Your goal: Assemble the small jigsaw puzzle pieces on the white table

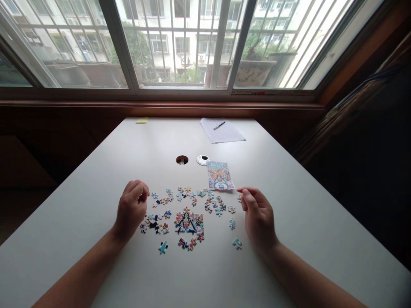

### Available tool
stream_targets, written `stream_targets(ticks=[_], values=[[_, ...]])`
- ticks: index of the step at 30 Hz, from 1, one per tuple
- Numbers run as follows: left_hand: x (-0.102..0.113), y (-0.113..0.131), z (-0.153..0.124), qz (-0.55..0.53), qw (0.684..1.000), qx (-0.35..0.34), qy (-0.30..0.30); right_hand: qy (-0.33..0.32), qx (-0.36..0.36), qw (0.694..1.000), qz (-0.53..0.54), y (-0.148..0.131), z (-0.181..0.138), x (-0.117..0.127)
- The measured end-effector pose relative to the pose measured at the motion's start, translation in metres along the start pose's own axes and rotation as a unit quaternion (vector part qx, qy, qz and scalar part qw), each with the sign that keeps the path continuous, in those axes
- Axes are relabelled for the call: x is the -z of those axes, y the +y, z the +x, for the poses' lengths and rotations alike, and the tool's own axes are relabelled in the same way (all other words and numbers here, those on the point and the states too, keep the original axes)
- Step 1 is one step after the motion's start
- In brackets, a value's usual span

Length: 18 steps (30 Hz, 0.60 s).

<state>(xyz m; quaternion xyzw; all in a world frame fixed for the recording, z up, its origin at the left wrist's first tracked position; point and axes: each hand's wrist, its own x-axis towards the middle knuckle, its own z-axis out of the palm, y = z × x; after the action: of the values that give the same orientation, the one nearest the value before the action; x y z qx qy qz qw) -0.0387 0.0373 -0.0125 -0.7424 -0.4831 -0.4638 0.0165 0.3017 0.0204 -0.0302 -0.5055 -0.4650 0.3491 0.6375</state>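
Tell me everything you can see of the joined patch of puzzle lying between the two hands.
The joined patch is a small, roughly square block of interlocked cardboard-looking pieces, printed in many colours with dark lines; the picture is too small to read. Its edges are ragged. It lies flat on the white table, between the left hand and right hand, neither touching it. Loose pieces lie scattered around it.

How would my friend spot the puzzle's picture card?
Start at the white table under the window. Just past the scattered puzzle pieces, near the right hand, lies the picture card. It is the only colourful rectangle, far bigger than any piece.
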Motion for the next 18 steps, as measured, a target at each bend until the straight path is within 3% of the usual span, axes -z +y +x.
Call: stream_targets(ticks=[10,18], values=[[-0.001,-0.026,-0.004,-0.054,0.990,0.129,0.034,0.026,0.019,0.999,-0.008,0.002,0.008,0.002],[-0.004,-0.032,-0.007,-0.064,0.977,0.199,0.046,0.036,0.018,0.999,-0.018,0.002,0.010,0.002]])
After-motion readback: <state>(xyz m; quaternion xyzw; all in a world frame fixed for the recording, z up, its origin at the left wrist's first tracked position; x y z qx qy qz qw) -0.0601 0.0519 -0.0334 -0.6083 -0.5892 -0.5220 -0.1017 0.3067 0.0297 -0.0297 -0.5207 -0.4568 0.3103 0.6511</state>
